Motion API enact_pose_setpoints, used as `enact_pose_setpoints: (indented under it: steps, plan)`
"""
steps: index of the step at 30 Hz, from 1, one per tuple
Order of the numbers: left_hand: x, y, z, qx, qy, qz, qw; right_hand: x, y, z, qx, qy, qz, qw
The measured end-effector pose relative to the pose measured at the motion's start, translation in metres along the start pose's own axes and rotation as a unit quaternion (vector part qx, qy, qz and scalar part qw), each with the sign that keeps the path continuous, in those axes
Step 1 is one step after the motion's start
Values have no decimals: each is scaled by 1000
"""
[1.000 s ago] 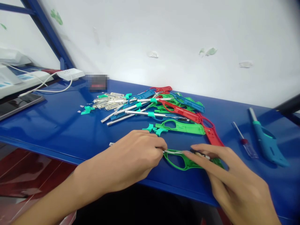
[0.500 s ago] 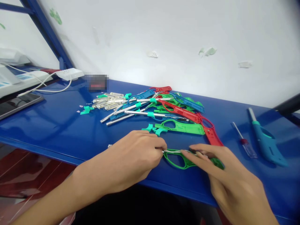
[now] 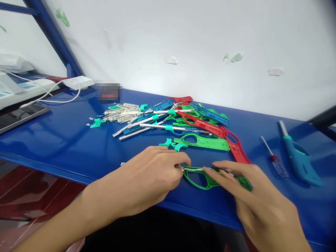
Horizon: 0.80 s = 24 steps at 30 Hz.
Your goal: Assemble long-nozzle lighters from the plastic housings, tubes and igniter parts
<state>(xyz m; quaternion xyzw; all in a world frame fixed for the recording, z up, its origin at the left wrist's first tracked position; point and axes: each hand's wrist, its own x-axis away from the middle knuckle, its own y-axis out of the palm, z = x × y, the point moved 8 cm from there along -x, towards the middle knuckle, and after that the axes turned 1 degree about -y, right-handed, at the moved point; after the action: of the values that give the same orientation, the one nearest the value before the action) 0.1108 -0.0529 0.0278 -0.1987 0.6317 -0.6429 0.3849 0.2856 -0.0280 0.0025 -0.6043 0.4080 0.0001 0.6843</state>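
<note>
A green lighter casing half with a looped trigger guard lies near the front of the blue table. My left hand is closed at its left end, around a metal lighter tube whose far tip shows past the knuckles. Thin pale wires run from the left fingers along the casing. My right hand is closed on the casing's handle, thumb and fingers pressing at a small dark part. The fingers hide most of the handle. Just beyond my left hand sit turquoise triggers.
Behind lies a pile of metal tubes, clear fuel tanks and coloured casing halves, one red. At right are a screwdriver and a blue lighter. A phone and a power strip stand at left.
My left fingers have shifted slightly, the index finger reaching a little further right over the wires. My right hand keeps its hold, nearly still.
</note>
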Motion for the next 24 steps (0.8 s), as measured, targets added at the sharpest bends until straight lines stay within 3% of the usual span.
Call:
enact_pose_setpoints:
  steps: [7, 14, 24]
  plan:
    - [0, -6, 6, -6, 31, 38, 999, 3, 5, -2, 2, -23, -20, 1000]
    - [-1, -1, 9, -40, 60, -1, 997, 0, 6, -2, 1, -29, -24, 999]
    - [0, 0, 7, -2, 53, 0, 999, -3, 7, -2, 6, -20, -22, 1000]
